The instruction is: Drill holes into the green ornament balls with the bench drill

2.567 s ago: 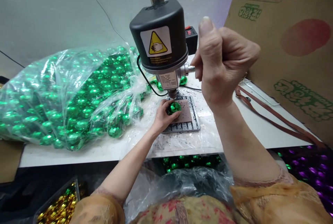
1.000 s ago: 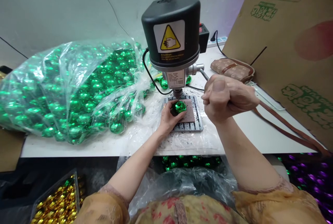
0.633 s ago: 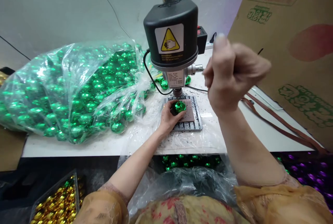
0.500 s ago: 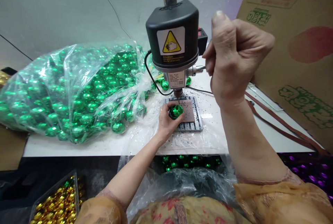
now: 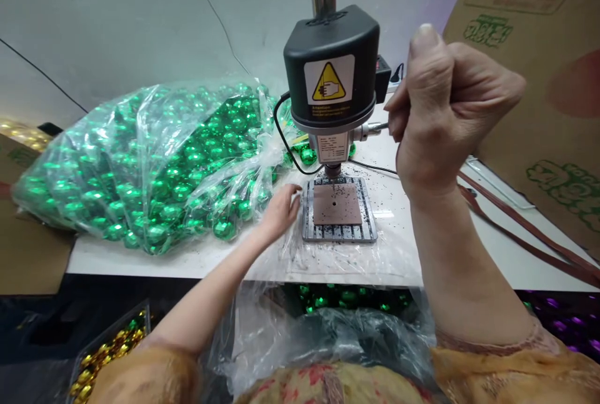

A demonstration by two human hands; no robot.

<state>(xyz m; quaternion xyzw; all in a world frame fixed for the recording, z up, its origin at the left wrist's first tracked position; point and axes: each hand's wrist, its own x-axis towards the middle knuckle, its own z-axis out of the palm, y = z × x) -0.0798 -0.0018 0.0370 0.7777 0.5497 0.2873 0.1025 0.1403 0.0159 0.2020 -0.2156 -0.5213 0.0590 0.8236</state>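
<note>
A black bench drill press (image 5: 328,38) stands upright on the white table. My right hand (image 5: 450,104) is closed around the end of its feed lever (image 5: 382,125), with the grip hidden inside the fist. My left hand (image 5: 281,209) is just left of the slotted metal base (image 5: 307,229), thumb and fingers apart, no ball visible in it. A brown square board (image 5: 347,213) with a small dark hole lies on the base under the drill, among black chips. Beside my left hand, faceted green balls (image 5: 225,227) fill a clear plastic bag (image 5: 150,110).
A large cardboard box (image 5: 553,104) rises at the right, near brown straps (image 5: 525,219). Below the table edge are a plastic-lined opening with green balls (image 5: 349,296), a bin of gold balls (image 5: 110,348) at left and purple balls (image 5: 557,316) at right.
My left hand has let go of the green ball and moved left off the board; the ball no longer shows there. My right hand stays on the lever. The view has shifted slightly left.
</note>
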